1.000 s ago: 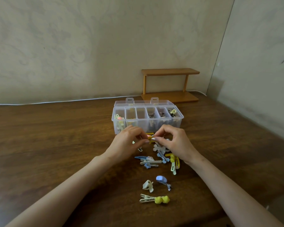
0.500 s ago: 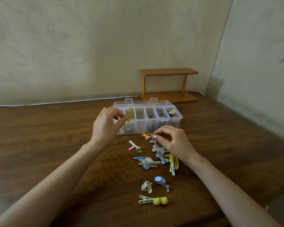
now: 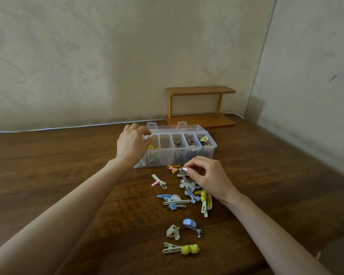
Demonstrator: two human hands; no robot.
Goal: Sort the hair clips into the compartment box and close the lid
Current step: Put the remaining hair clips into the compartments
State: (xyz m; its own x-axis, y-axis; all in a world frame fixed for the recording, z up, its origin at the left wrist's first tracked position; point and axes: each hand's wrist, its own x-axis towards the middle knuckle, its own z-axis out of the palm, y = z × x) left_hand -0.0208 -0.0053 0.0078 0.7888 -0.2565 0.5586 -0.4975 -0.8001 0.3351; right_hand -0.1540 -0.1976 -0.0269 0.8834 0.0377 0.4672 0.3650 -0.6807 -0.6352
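The dark wooden bench met pale patterned walls (a small wooden rack stood in the corner). The compartment box sat open mid-bench, with loose hair clips before it. My left hand hovered curled over its left end; I could not tell whether it held anything. My right hand pinched one of the hair clips.

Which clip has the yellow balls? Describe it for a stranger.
Start at the clear compartment box on the wooden table. Follow the loose clips to the near edge: the last is the peg clip. Only it carries two yellow balls.
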